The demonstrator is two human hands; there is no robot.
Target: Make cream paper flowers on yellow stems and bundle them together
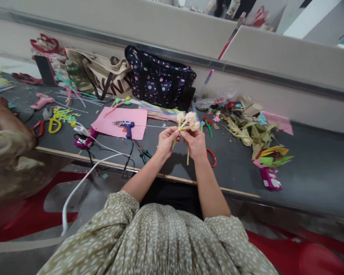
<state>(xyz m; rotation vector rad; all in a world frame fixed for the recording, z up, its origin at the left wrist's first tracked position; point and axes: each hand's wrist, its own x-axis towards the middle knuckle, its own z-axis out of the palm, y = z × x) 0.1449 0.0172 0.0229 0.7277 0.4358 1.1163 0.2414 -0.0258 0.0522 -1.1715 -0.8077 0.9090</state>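
Above the table's front edge, my left hand [167, 142] and my right hand [195, 143] come together around a small bunch of pale cream artificial flowers [189, 121]. Both hands pinch the yellowish-green stems just under the blossoms, and one stem end hangs down below my right hand. To the left, a blue glue gun [128, 129] lies on a pink sheet [107, 126]. Pliers with green and black handles [143, 152] rest near my left wrist. Red-handled scissors [212, 158] lie partly hidden beside my right wrist.
A dark patterned bag [160, 78] and a canvas bag [114, 74] stand against the divider. Dried husks [250, 133] lie on the right, near a purple box [271, 178]. A white cable [80, 179] drapes over the front edge. Another person's arm [8, 122] reaches in at left.
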